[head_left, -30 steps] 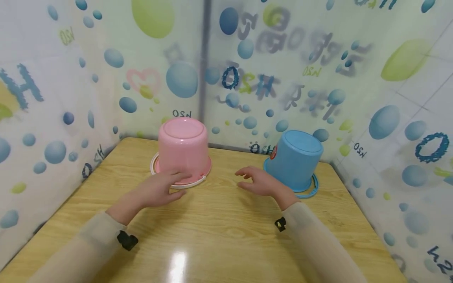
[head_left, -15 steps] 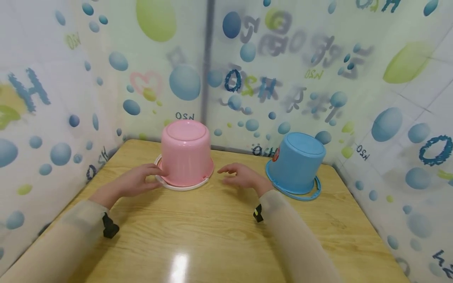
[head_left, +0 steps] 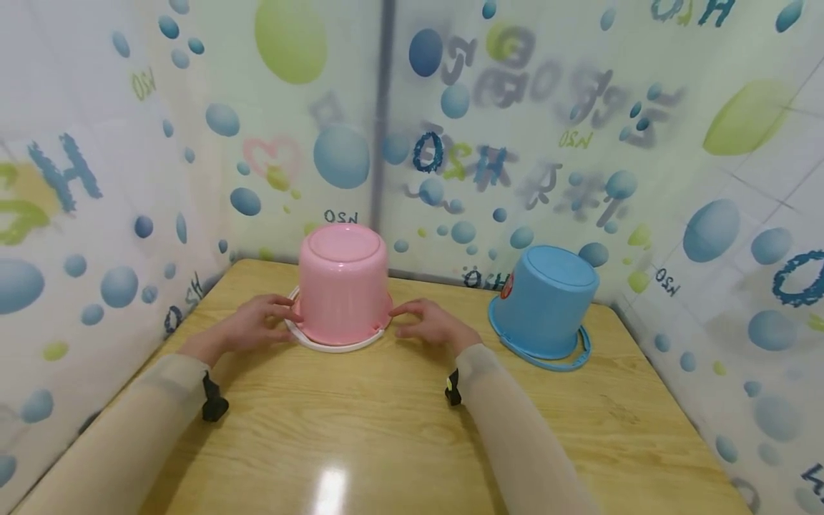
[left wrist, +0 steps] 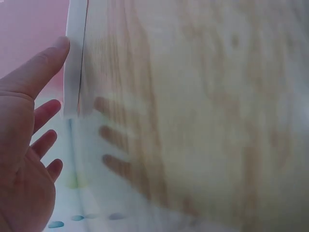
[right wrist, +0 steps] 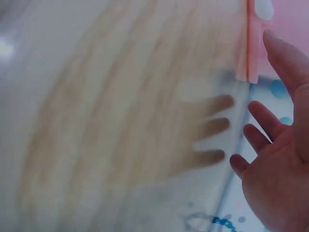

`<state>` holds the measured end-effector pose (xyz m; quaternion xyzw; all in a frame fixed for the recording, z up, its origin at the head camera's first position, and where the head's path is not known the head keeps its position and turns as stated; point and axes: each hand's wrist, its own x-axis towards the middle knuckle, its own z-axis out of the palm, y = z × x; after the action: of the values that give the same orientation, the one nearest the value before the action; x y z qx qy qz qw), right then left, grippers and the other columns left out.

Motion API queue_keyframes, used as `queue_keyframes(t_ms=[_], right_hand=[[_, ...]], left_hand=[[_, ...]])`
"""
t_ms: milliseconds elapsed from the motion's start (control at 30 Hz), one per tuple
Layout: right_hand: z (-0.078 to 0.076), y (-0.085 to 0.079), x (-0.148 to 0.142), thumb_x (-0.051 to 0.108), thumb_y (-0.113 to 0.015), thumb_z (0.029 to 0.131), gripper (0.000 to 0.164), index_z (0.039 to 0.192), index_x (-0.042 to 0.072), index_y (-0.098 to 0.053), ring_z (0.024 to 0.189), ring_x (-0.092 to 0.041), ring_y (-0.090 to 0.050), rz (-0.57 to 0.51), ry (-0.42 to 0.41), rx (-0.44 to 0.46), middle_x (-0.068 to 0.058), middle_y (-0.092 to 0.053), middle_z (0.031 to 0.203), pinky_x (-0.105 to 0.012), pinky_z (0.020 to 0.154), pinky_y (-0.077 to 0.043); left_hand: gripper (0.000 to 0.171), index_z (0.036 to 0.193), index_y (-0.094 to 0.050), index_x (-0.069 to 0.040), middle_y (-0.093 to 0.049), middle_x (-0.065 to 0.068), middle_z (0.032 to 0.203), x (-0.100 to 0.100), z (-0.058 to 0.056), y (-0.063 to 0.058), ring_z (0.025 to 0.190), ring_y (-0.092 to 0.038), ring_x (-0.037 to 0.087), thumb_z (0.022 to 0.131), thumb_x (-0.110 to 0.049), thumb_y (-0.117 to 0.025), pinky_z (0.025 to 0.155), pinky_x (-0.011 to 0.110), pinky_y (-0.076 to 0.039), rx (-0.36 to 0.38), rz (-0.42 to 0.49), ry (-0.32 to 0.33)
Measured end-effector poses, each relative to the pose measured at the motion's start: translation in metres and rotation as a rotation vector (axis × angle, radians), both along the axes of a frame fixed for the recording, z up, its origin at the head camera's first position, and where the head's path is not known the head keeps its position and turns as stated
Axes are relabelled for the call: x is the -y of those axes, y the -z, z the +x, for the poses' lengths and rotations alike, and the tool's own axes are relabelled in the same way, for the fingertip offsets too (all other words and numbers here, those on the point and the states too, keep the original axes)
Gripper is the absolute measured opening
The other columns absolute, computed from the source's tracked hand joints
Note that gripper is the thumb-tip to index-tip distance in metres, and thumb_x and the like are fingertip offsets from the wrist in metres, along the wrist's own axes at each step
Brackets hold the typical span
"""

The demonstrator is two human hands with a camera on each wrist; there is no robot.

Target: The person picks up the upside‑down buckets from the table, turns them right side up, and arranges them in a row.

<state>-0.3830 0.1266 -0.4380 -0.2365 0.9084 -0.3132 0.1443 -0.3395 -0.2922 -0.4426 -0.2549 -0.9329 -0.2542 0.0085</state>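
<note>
A pink bucket [head_left: 344,293] stands upside down on the wooden table, its white handle [head_left: 335,348] lying round the rim. My left hand [head_left: 254,325] is at its left side, fingertips at the rim. In the left wrist view the thumb reaches the white handle [left wrist: 75,63] and the other fingers are loosely spread. On the other side my right hand [head_left: 430,325] reaches the bucket's right rim with loosely bent fingers. The right wrist view shows the thumb near the pink rim [right wrist: 252,53]; whether it touches cannot be told. A blue bucket [head_left: 546,304] stands upside down to the right.
The blue bucket's handle [head_left: 573,363] lies on the table at its front right. The wooden table [head_left: 386,429] meets a patterned wall covering [head_left: 489,179] at the back, with more covering on the left and right sides.
Both hands have come to the pink bucket: the left moved left round to its side, and the right moved left from in front of the blue bucket. The buckets have stayed put.
</note>
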Motion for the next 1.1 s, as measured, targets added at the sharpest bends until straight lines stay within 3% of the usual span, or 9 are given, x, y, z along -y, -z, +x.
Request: queue_keyframes(t_ms=[167,367,533,667,800,967,1100], right_hand=[[0.000,0.006,-0.002,0.040,-0.074,0.105,0.041,0.146,0.036,-0.072,0.167,-0.040,-0.027,0.029,0.021,0.025,-0.013,-0.035,0.178,-0.065,0.136,-0.020],[0.002,0.004,0.004,0.038,-0.071,0.107,0.037,0.144,0.038,-0.072,0.169,-0.041,-0.021,0.063,0.014,0.032,-0.012,-0.028,0.181,-0.070,0.135,-0.019],[0.001,0.003,0.007,0.040,-0.072,0.106,0.034,0.140,0.038,-0.074,0.169,-0.043,-0.021,0.095,0.026,0.029,-0.012,-0.029,0.181,-0.071,0.134,-0.018],[-0.001,0.006,0.008,0.043,-0.073,0.104,0.031,0.135,0.038,-0.076,0.168,-0.043,-0.022,0.103,0.032,0.013,-0.012,-0.030,0.180,-0.071,0.134,-0.019],[-0.002,0.005,0.010,0.042,-0.075,0.104,0.027,0.130,0.038,-0.078,0.168,-0.043,-0.023,0.102,0.028,0.003,-0.012,-0.032,0.179,-0.071,0.134,-0.019],[-0.003,0.005,0.012,0.040,-0.076,0.104,0.021,0.125,0.037,-0.079,0.168,-0.043,-0.023,0.108,0.038,-0.004,-0.011,-0.034,0.178,-0.070,0.135,-0.018],[-0.004,0.005,0.015,0.042,-0.076,0.103,0.018,0.121,0.037,-0.079,0.167,-0.045,-0.025,0.113,0.051,-0.019,-0.011,-0.037,0.177,-0.072,0.134,-0.018]], left_hand=[[0.030,0.121,-0.085,-0.018,-0.062,0.030,0.146,0.001,-0.003,0.006,0.140,-0.053,0.056,0.094,-0.032,-0.089,0.119,0.078,-0.036,0.042,0.053,0.006],[0.025,0.117,-0.086,-0.019,-0.057,0.034,0.151,0.000,-0.002,0.009,0.144,-0.047,0.060,0.095,-0.030,-0.089,0.119,0.081,-0.032,0.090,0.063,0.003],[0.022,0.119,-0.085,-0.019,-0.051,0.034,0.158,0.000,-0.005,0.010,0.149,-0.043,0.060,0.103,-0.033,-0.079,0.122,0.080,-0.031,0.126,0.062,-0.005],[0.020,0.117,-0.084,-0.019,-0.051,0.034,0.159,-0.002,-0.009,0.009,0.149,-0.044,0.060,0.108,-0.032,-0.073,0.123,0.079,-0.032,0.113,0.063,0.000],[0.014,0.112,-0.084,-0.020,-0.052,0.033,0.158,-0.004,-0.011,0.009,0.149,-0.044,0.059,0.104,-0.030,-0.078,0.123,0.079,-0.033,0.119,0.066,-0.010],[0.021,0.115,-0.081,-0.022,-0.047,0.034,0.161,-0.003,-0.011,0.009,0.151,-0.039,0.061,0.097,-0.033,-0.086,0.124,0.081,-0.026,0.149,0.053,-0.011],[0.022,0.117,-0.080,-0.023,-0.043,0.034,0.163,-0.003,-0.011,0.008,0.151,-0.036,0.062,0.097,-0.031,-0.085,0.123,0.083,-0.023,0.155,0.037,-0.011]])
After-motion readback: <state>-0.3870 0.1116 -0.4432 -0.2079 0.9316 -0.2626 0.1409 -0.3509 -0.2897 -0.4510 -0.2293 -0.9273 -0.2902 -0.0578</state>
